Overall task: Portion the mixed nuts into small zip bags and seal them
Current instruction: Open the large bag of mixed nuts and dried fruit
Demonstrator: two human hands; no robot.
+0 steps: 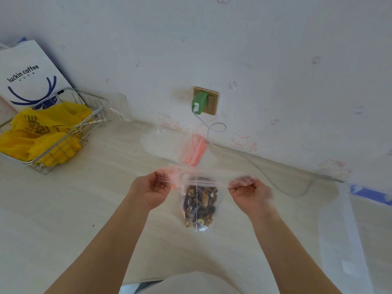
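Mixed nuts [200, 203] sit in the zip bag [199, 187] we hold above the counter [84, 209], left hand [152, 190] and right hand [248, 192] each pinching a top corner, and uneven pressing could leave the seal gapped.

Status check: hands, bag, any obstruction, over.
Left hand and right hand pinch zip bag top corners. Nuts inside, bag held above table. Nothing blocking.

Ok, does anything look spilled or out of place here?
No nuts look spilled. The zip bag hangs between the left hand and right hand. A few dark specks dot the table; what they are is unclear.
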